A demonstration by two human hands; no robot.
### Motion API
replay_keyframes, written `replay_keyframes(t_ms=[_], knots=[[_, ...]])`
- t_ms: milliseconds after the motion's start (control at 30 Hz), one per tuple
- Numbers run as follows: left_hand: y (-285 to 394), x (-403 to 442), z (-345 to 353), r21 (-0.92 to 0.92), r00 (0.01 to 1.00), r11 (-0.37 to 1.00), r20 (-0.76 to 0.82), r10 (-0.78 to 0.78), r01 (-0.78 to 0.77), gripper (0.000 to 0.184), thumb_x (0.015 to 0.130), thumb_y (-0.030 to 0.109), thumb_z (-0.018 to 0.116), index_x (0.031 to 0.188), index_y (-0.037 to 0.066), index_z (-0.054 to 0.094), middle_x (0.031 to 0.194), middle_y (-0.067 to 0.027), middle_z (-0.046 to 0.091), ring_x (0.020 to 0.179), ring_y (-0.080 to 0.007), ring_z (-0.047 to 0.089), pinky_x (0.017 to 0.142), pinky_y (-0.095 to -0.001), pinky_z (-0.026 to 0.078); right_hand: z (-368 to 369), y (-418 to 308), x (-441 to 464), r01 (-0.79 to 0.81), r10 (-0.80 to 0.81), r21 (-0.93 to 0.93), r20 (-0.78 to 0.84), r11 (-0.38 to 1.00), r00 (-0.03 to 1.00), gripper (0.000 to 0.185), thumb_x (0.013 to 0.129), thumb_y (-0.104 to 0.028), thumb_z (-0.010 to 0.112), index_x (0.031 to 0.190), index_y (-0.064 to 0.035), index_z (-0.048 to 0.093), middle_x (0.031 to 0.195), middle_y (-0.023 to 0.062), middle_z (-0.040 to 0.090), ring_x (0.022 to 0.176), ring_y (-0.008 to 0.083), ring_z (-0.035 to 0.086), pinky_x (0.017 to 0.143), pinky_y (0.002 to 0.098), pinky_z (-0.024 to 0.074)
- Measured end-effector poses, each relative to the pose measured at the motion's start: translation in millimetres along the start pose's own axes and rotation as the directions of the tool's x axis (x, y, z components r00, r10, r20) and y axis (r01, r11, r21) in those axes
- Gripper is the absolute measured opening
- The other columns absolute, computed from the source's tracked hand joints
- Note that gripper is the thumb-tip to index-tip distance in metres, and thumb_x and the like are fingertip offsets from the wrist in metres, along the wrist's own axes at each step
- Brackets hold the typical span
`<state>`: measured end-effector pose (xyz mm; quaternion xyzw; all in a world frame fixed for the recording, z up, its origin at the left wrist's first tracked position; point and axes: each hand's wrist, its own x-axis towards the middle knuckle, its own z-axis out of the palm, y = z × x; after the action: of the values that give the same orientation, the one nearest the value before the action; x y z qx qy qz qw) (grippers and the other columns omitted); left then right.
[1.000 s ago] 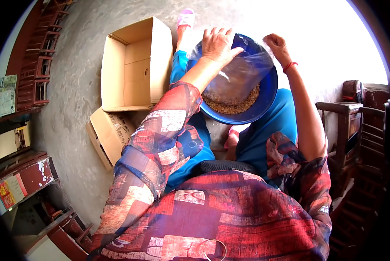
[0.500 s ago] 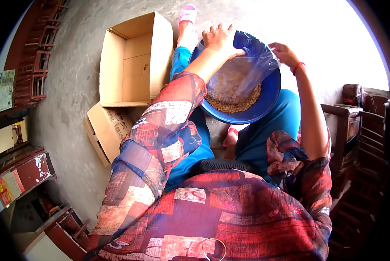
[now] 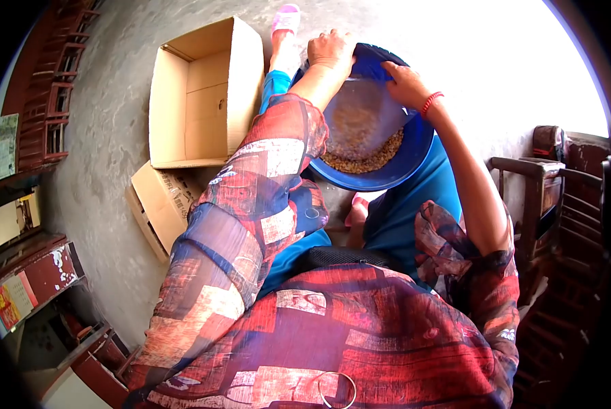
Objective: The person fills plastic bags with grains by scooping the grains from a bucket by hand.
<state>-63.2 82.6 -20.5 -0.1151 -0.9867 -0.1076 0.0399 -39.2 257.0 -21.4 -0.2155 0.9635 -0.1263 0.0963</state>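
Observation:
In the head view a blue basin (image 3: 368, 183) rests between my knees. Small tan, kernel-like pieces (image 3: 367, 163) lie in its bottom. A clear plastic bag (image 3: 363, 112) is spread inside the basin, partly over the pieces. At the basin's far left rim, my left hand (image 3: 331, 50) is closed on the bag's upper edge, its fingertips partly hidden. My right hand (image 3: 408, 87), with a red bracelet at the wrist, grips the bag's other side over the basin.
An open cardboard box (image 3: 200, 95) lies to the left of my leg, with a flattened carton (image 3: 166, 204) nearer to me. Dark wooden chairs (image 3: 547, 198) stand at the right. Wooden furniture (image 3: 39, 273) lines the left of the concrete floor (image 3: 108, 184).
My right hand has moved left and inward over the basin, closer to my left hand. My left hand has shifted slightly up and left, its fingers now more curled. The bag is drawn narrower.

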Motion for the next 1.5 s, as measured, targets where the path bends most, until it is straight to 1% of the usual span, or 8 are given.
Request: replay_keyframes(t_ms=[300,400,600,733,867,1067,1267,1500], knots=[[-8.4,-2.2,-20.9,-0.035,0.968,0.998,0.243,0.064,-0.057,0.041,0.069,0.018,0.065,0.106,0.010,0.050,0.096,-0.0139,0.060,0.093,-0.0315,0.058,0.075,-0.0432,0.047,5.6,-28.4,15.9,0.192,-0.197,0.045,0.286,0.980,0.938,0.038,0.079,-0.012,0.043,0.115,-0.0062,0.050,0.104,0.0198,0.057,0.096,0.0332,0.054,0.087,0.0400,0.0407],[-23.4,-6.2,-19.9,-0.047,0.974,0.996,0.213,0.081,-0.072,0.038,0.071,0.015,0.062,0.106,0.009,0.051,0.095,-0.0146,0.060,0.094,-0.0308,0.058,0.074,-0.0434,0.046,16.9,-19.8,15.5,0.043,-0.033,-0.089,0.109,0.995,0.994,0.037,0.079,-0.012,0.044,0.115,-0.0060,0.051,0.103,0.0190,0.057,0.096,0.0322,0.054,0.087,0.0388,0.0406],[-29.9,-12.0,-10.0,-0.104,0.993,0.993,0.102,0.061,-0.050,0.030,0.076,0.026,0.061,0.098,0.007,0.054,0.091,-0.0142,0.061,0.089,-0.0316,0.059,0.072,-0.0445,0.045,-23.7,-79.2,-11.0,0.282,-0.276,0.111,-0.062,0.953,0.959,0.018,0.076,-0.010,0.049,0.088,-0.0045,0.061,0.089,0.0147,0.060,0.084,0.0295,0.058,0.074,0.0375,0.0455],[-32.7,-7.1,-8.5,-0.100,0.978,0.995,0.206,0.035,-0.015,0.039,0.074,0.036,0.061,0.101,0.007,0.054,0.094,-0.0158,0.061,0.090,-0.0320,0.059,0.075,-0.0443,0.045,-28.9,-102.2,-42.3,0.401,-0.459,0.228,0.363,0.887,0.811,0.018,0.073,-0.014,0.050,0.076,-0.0041,0.065,0.074,0.0182,0.062,0.071,0.0338,0.060,0.067,0.0403,0.0477],[-33.3,-12.7,-26.6,-0.083,0.961,0.994,0.262,0.093,-0.074,0.058,0.063,0.042,0.070,0.108,0.010,0.053,0.100,-0.0157,0.060,0.098,-0.0300,0.056,0.081,-0.0438,0.044,30.9,-81.1,-54.2,0.415,-0.280,-0.033,0.689,0.909,0.668,0.024,0.073,-0.014,0.049,0.087,-0.0041,0.065,0.084,0.0174,0.063,0.079,0.0323,0.060,0.072,0.0384,0.0473],[-26.1,-31.1,-41.1,0.112,0.896,0.942,-0.293,0.334,-0.315,0.025,0.073,0.027,0.059,0.093,0.013,0.061,0.091,-0.0085,0.059,0.095,-0.0259,0.055,0.081,-0.0415,0.041,42.9,-77.9,-50.2,0.334,-0.108,-0.073,0.864,0.940,0.491,0.031,0.073,-0.018,0.049,0.096,-0.0024,0.064,0.093,0.0173,0.063,0.088,0.0311,0.060,0.077,0.0376,0.0469],[-0.4,-60.2,-41.3,-0.047,0.862,0.890,0.232,0.451,-0.454,0.047,0.072,0.032,0.062,0.112,0.008,0.054,0.093,-0.0142,0.062,0.093,-0.0267,0.057,0.089,-0.0434,0.035,58.0,-78.5,-48.0,0.364,-0.093,-0.101,0.873,0.926,0.479,0.033,0.074,-0.019,0.049,0.099,-0.0027,0.062,0.095,0.0172,0.062,0.087,0.0313,0.060,0.077,0.0376,0.0469],[-8.6,-84.8,-36.9,-0.312,0.795,0.793,0.156,0.586,-0.523,0.016,0.071,0.015,0.059,0.086,0.013,0.065,0.078,-0.0039,0.062,0.084,-0.0216,0.059,0.087,-0.0438,0.036,67.1,-77.0,-52.7,0.393,-0.081,-0.119,0.886,0.912,0.457,0.035,0.075,-0.021,0.049,0.102,-0.0031,0.061,0.098,0.0171,0.062,0.086,0.0314,0.060,0.077,0.0377,0.0469]])
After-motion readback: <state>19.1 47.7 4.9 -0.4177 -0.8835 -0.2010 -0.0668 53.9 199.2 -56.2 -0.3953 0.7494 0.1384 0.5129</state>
